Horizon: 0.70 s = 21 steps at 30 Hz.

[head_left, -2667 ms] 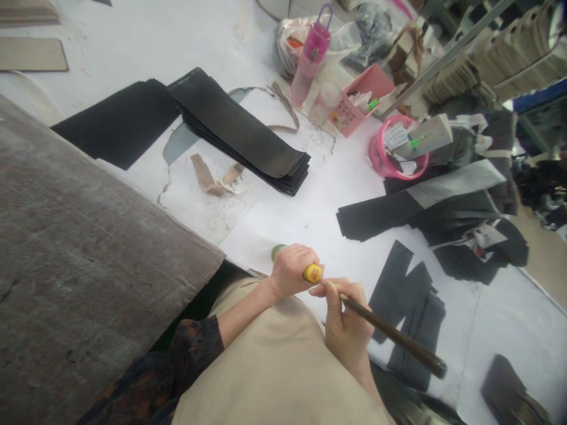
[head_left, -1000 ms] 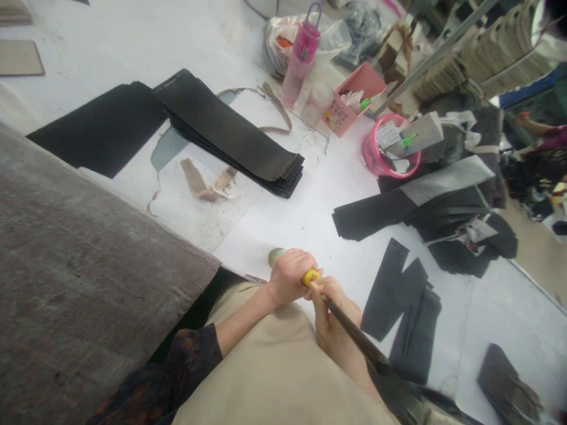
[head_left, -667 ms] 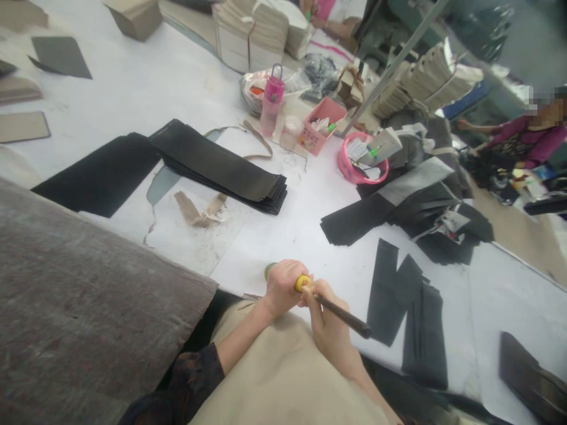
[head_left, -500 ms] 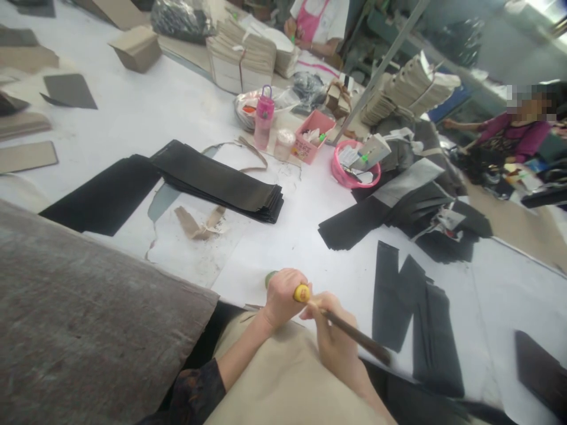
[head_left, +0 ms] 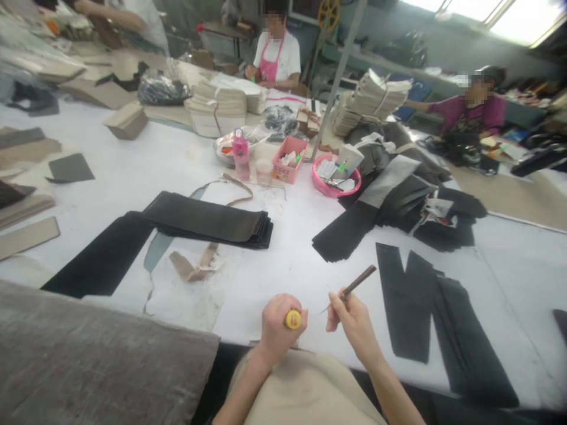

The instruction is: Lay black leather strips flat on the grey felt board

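Note:
My left hand [head_left: 280, 329] is closed around an object with a round yellow end [head_left: 293, 319]; its body is hidden in my fist. My right hand [head_left: 354, 324] pinches a slim tool with a dark handle [head_left: 361, 280] and a thin pointed tip, whose exact kind I cannot make out. The tip points left toward my left hand, with a gap between them. Both hands are just above the near edge of the white table [head_left: 248, 301]. To the right of my right hand lie dark flat strips [head_left: 405, 307].
A stack of black strips [head_left: 208, 218] lies left of centre. Farther back stand a pink bottle [head_left: 240, 156], a pink box [head_left: 290, 159] and a pink basket [head_left: 336, 183]. A pole [head_left: 341, 77] rises behind them. People [head_left: 277, 59] sit across the table. A grey-brown sheet [head_left: 97, 354] covers the near left.
My right hand has moved away from the left, and the tool has turned so its handle points up and right. My view has tilted up, showing more of the room.

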Tool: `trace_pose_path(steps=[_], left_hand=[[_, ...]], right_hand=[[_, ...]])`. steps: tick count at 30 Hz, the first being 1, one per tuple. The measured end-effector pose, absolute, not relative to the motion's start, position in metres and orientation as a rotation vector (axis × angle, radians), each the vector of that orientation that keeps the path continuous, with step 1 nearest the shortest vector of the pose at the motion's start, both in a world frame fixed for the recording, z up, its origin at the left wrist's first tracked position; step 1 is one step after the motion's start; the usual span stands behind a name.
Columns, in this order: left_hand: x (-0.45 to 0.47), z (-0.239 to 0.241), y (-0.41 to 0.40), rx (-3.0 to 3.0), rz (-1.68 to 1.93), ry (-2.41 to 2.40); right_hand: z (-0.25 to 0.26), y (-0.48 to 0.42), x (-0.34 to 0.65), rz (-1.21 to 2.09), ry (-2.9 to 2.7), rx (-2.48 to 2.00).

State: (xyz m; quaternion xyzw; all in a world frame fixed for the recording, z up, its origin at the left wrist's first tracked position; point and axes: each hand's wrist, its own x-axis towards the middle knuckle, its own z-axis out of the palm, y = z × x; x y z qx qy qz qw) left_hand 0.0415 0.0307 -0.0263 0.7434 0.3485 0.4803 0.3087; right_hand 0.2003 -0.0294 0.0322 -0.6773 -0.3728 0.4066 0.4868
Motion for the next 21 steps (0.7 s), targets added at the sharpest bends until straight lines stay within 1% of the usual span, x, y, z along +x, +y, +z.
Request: trace_pose_path(steps=[5, 10, 16, 18, 21], left_hand=[[0.037, -0.017, 0.032, 1.986, 1.052, 0.905], [0.044, -0.02, 0.039, 2.025, 1.151, 0.84], [0.067, -0.021, 0.049, 2.095, 1.329, 0.694], [0.073, -0.009, 0.056, 2.082, 1.328, 0.665], [0.083, 0.02, 0.071, 2.044, 1.195, 0.689]], right_hand=[[-0.035, -0.026, 0.251, 1.08, -0.834, -1.811], [-0.097, -0.02, 0.29, 1.102, -0.708, -1.861], [-0.139, -0.011, 0.314, 1.072, -0.602, -1.88], [-0.15, -0.009, 0.318, 1.07, -0.574, -1.887], [-0.161, -0.006, 0.321, 1.082, -0.544, -1.89]])
